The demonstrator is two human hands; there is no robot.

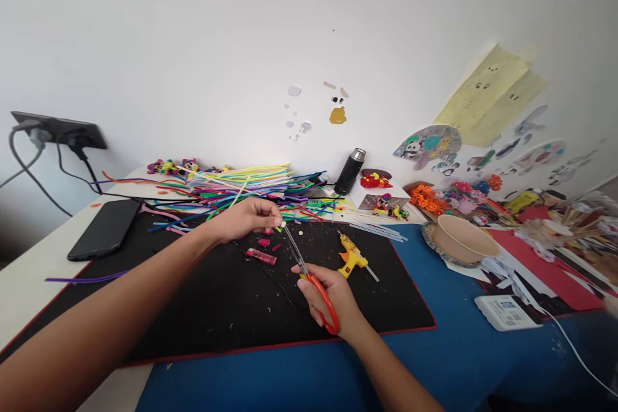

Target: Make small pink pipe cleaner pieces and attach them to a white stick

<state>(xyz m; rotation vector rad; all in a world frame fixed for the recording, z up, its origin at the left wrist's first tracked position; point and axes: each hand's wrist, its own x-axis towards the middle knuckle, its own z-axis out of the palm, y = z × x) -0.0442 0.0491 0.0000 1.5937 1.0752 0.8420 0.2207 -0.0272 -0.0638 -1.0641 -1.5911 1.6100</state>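
Observation:
My left hand pinches a small pale piece between thumb and fingertips above the black mat. My right hand grips red-handled scissors, whose blades point up and left to the small piece. Whether the blades touch it is too small to tell. Below my left hand lie a pink lighter-like object and small pink bits. A yellow glue gun rests on the mat to the right of the scissors.
Colourful pipe cleaners are piled behind the mat, beside a black bottle. A phone lies at the left. On the right are a round bowl, a white device with a cable, and red sheets.

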